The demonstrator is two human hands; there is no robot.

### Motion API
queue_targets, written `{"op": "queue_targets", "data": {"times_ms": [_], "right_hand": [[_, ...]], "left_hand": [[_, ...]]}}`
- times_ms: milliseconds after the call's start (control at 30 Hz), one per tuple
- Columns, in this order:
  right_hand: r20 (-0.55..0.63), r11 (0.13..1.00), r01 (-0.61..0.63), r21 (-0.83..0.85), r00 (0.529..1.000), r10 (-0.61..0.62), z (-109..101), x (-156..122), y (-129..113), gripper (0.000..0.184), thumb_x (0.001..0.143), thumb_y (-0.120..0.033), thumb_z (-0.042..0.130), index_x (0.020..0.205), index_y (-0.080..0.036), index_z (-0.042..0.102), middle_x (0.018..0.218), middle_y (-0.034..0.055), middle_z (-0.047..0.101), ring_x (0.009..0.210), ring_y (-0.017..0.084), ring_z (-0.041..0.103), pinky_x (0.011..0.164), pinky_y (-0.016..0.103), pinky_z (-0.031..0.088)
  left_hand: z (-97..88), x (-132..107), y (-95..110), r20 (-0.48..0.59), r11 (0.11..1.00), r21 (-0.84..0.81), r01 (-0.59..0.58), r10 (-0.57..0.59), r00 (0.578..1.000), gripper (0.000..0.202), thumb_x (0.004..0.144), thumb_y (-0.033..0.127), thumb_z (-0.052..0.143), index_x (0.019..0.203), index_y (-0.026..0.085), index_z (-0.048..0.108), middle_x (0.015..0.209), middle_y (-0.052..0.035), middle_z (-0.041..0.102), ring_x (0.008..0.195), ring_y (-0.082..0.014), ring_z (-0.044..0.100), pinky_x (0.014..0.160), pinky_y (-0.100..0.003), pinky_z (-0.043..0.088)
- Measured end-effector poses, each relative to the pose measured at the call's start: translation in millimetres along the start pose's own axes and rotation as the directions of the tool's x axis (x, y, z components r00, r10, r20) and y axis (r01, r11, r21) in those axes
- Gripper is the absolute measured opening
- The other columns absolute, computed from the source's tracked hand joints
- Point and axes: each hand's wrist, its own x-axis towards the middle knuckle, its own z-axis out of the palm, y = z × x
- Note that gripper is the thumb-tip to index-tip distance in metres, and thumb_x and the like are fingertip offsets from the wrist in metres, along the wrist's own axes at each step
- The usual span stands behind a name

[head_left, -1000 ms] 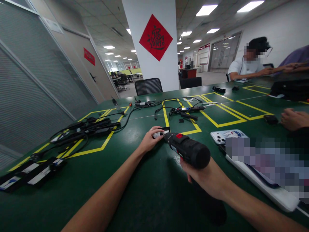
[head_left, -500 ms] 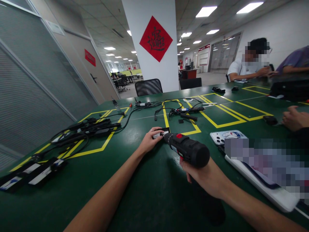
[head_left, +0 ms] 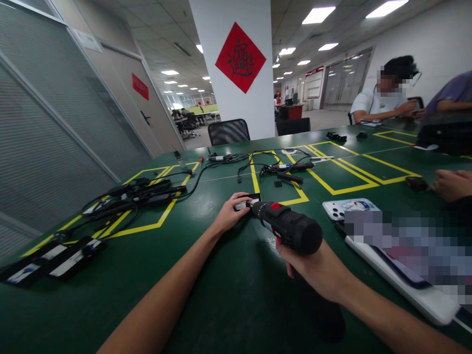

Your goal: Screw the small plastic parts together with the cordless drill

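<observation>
My right hand is wrapped round the grip of a black cordless drill with red accents. Its chuck points away from me, toward the far left. The drill's tip meets a small black rectangular part with a pale inside, lying on the green table. My left hand has its fingers closed over the left side of that part, and a ring shows on one finger. The exact contact between bit and part is too small to make out.
Tangled black cables and flat black-and-white pieces lie at the left. Another cabled tool lies beyond my hands. Phones and a white slab are at right, near another person's hand. Yellow tape marks the table.
The view has shifted slightly, moving the scene a little to the right. The drill and both my hands keep their places at the black part. The other person's hand at right has changed pose.
</observation>
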Motion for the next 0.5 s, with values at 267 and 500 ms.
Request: {"op": "queue_targets", "data": {"times_ms": [267, 500], "right_hand": [[0.01, 1.0, 0.007, 0.001, 1.0, -0.007, 0.1, 0.2, 1.5, 0.009, 0.079, -0.018, 0.05, 0.078, -0.017, 0.059, 0.059, -0.0041, 0.053, 0.049, 0.008, 0.048, 0.044, 0.018, 0.038], [-0.007, 1.0, 0.005, 0.011, 1.0, -0.005, 1.3, -0.1, 3.1, 0.047, 0.078, -0.018, 0.051, 0.124, -0.022, 0.046, 0.057, -0.0059, 0.054, 0.047, 0.01, 0.048, 0.043, 0.02, 0.037]], "left_hand": [[-0.5, 0.3, 3.0, 0.005, 1.0, -0.001, 0.019, -0.019, 1.0, 0.028, 0.076, 0.027, 0.055, 0.103, 0.021, 0.063, 0.124, -0.006, 0.048, 0.117, -0.0222, 0.045, 0.105, -0.037, 0.033], [1.2, 0.6, -1.1, -0.006, 1.0, -0.004, 0.02, -0.02, 1.0, 0.026, 0.076, 0.027, 0.055, 0.1, 0.022, 0.063, 0.123, -0.0049, 0.048, 0.116, -0.0215, 0.045, 0.104, -0.036, 0.034]]}}
